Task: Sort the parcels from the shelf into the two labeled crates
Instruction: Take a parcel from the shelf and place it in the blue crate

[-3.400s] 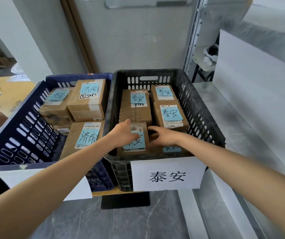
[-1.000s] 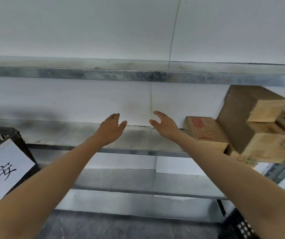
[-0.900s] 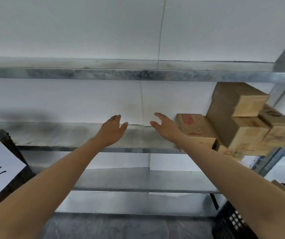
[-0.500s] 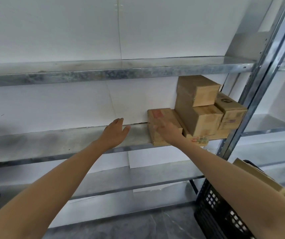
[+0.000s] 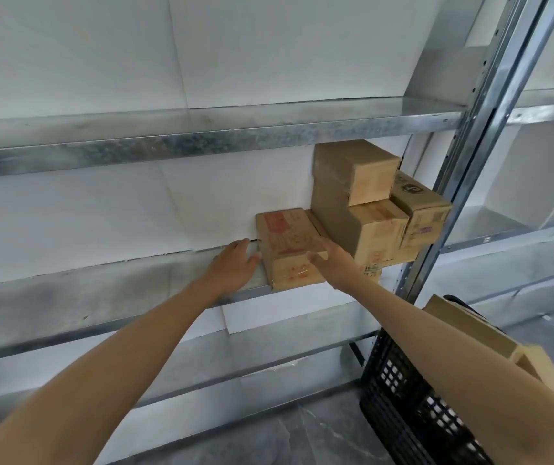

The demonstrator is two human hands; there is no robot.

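Note:
A flat cardboard parcel with red print (image 5: 285, 243) lies on the metal shelf (image 5: 101, 290), left of a stack of plain brown parcels (image 5: 369, 203). My left hand (image 5: 235, 263) is open, fingers straight, touching the parcel's left side. My right hand (image 5: 331, 260) rests on the parcel's right part, fingers over its top and thumb at its front face. The two labeled crates are out of view.
A galvanized upright post (image 5: 470, 156) stands right of the parcel stack. A black plastic crate (image 5: 416, 411) holding a cardboard box (image 5: 470, 327) sits on the floor at the lower right. An upper shelf (image 5: 201, 135) runs overhead.
The view swung from the crates to the shelf. Both hands reached rightward to the red-printed parcel; the left hand now touches its left side and the right hand lies on it.

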